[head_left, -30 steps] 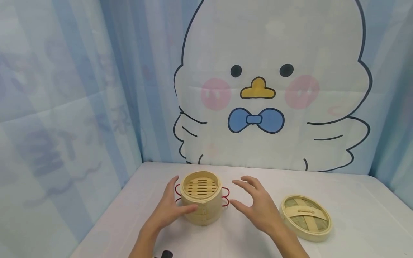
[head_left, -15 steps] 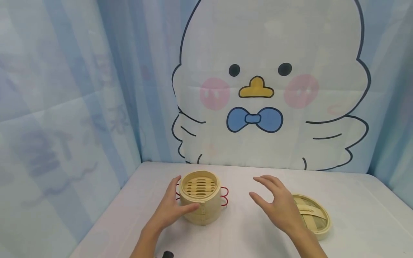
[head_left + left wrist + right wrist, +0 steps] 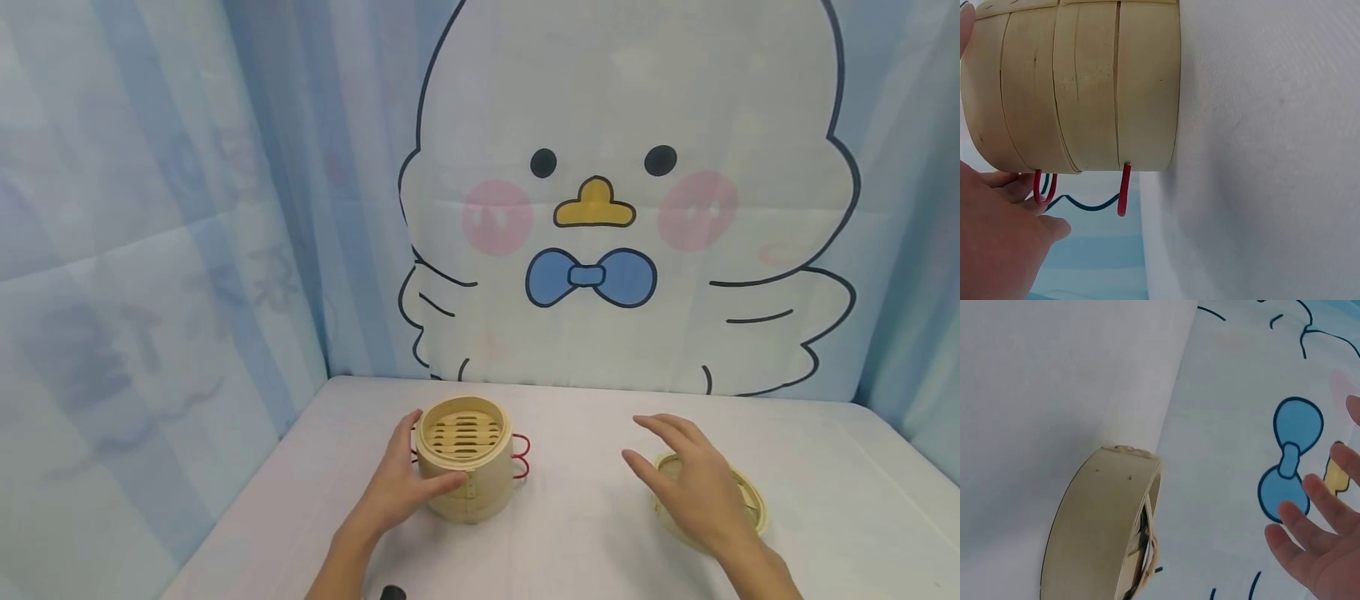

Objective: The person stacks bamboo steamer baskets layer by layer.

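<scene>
A bamboo steamer (image 3: 480, 487) of stacked tiers with red side handles stands upright on the table, its slatted inner floor facing up. My left hand (image 3: 393, 483) curves round its left side, thumb across the front and fingertips at the far left rim. In the left wrist view, fingers (image 3: 1019, 187) lie beside a red handle (image 3: 1124, 190). My right hand (image 3: 697, 487) hovers above the round bamboo lid (image 3: 752, 500) at the right, fingers spread and holding nothing. It hides much of the lid in the head view; the lid's side (image 3: 1094, 531) shows in the right wrist view.
A white-covered table (image 3: 570, 517) carries everything. Behind it hangs a curtain (image 3: 592, 342) with a cartoon bird, and another blue curtain (image 3: 150, 333) closes the left side. A small black object (image 3: 392, 592) shows at the bottom edge.
My right hand has moved right, from beside the steamer to over the lid. My left hand has come slightly closer round the steamer, which stays in place.
</scene>
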{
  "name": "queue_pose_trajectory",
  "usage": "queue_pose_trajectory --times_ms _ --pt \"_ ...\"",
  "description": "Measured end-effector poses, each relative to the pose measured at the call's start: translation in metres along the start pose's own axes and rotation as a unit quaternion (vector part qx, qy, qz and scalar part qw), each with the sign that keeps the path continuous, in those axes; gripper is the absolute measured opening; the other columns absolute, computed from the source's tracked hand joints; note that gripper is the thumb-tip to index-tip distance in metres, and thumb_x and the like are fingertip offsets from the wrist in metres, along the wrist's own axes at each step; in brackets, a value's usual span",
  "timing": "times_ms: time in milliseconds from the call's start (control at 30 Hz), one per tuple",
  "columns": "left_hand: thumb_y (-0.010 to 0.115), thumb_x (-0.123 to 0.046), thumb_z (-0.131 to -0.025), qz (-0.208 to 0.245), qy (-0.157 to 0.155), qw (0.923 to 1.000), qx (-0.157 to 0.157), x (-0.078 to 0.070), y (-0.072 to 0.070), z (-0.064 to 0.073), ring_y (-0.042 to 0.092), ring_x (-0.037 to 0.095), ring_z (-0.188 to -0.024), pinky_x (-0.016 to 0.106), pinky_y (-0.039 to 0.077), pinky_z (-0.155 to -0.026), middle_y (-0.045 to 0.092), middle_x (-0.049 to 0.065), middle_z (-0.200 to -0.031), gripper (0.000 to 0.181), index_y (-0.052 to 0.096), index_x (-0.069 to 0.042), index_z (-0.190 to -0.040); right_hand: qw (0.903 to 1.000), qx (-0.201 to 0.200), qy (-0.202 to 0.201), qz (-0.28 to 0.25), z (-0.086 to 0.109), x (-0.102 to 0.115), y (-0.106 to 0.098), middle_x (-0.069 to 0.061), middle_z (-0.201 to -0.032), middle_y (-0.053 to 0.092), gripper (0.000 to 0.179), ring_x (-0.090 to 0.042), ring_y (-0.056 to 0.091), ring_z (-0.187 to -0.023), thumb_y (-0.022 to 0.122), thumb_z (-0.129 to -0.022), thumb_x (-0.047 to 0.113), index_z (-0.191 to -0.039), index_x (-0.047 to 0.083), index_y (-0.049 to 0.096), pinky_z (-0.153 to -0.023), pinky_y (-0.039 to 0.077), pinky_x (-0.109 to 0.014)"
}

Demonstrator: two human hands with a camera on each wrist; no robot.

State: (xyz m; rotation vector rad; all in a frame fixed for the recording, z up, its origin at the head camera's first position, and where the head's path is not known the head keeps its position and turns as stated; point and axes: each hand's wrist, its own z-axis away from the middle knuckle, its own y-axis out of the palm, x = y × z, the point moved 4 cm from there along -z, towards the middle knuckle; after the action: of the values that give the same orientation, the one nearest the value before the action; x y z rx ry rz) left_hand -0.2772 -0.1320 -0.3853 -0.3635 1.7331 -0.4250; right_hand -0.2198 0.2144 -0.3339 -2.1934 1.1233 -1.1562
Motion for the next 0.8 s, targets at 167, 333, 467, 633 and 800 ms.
queue_pose_trajectory --times_ms 167,333,467,633,800 --pt "0.093 -0.042 -0.071 -0.001 0.000 1.0000 -0.001 0.000 0.000 0.000 0.028 0.043 -0.145 0.062 0.033 -0.111 0.025 0.025 -0.160 0.120 0.021 0.001 -0.157 0.9999 -0.012 -0.002 0.011 0.002 -0.013 -0.010 -0.019 -0.130 0.059 0.045 -0.043 0.055 -0.119 0.081 -0.087 0.023 -0.126 0.006 0.068 -0.090 0.047 -0.064" --pt "0.092 -0.045 -0.071 -0.010 -0.014 0.9998 -0.002 0.000 0.001 0.001 0.028 0.044 -0.145 0.064 0.032 -0.111 0.026 0.025 -0.160 0.120 0.021 0.000 -0.157 0.9992 0.007 0.018 0.036 0.003 -0.027 -0.016 -0.021 -0.133 0.056 0.046 -0.047 0.051 -0.123 0.078 -0.090 0.027 -0.128 0.005 0.066 -0.092 0.043 -0.068" --pt "0.091 -0.046 -0.072 -0.014 -0.022 0.9997 -0.002 0.000 0.001 0.002 0.029 0.044 -0.144 0.065 0.031 -0.111 0.026 0.025 -0.160 0.120 0.021 0.000 -0.157 0.9976 0.026 0.040 0.049 0.005 -0.037 -0.018 -0.022 -0.136 0.055 0.047 -0.048 0.048 -0.125 0.076 -0.091 0.032 -0.130 0.006 0.066 -0.094 0.041 -0.071" --pt "0.091 -0.047 -0.072 -0.012 -0.025 0.9996 -0.003 -0.001 0.000 0.002 0.029 0.045 -0.144 0.065 0.032 -0.111 0.026 0.025 -0.160 0.119 0.021 0.000 -0.157 0.9963 0.044 0.054 0.051 0.008 -0.048 -0.020 -0.022 -0.137 0.054 0.050 -0.050 0.047 -0.125 0.075 -0.092 0.035 -0.132 0.006 0.065 -0.094 0.040 -0.071" --pt "0.090 -0.048 -0.072 -0.015 -0.028 0.9995 -0.002 -0.001 0.000 0.001 0.030 0.045 -0.144 0.066 0.032 -0.110 0.026 0.026 -0.160 0.120 0.021 0.000 -0.157 0.9957 0.045 0.054 0.060 0.011 -0.056 -0.021 -0.023 -0.137 0.054 0.050 -0.051 0.049 -0.123 0.075 -0.092 0.036 -0.131 0.005 0.066 -0.091 0.041 -0.070"
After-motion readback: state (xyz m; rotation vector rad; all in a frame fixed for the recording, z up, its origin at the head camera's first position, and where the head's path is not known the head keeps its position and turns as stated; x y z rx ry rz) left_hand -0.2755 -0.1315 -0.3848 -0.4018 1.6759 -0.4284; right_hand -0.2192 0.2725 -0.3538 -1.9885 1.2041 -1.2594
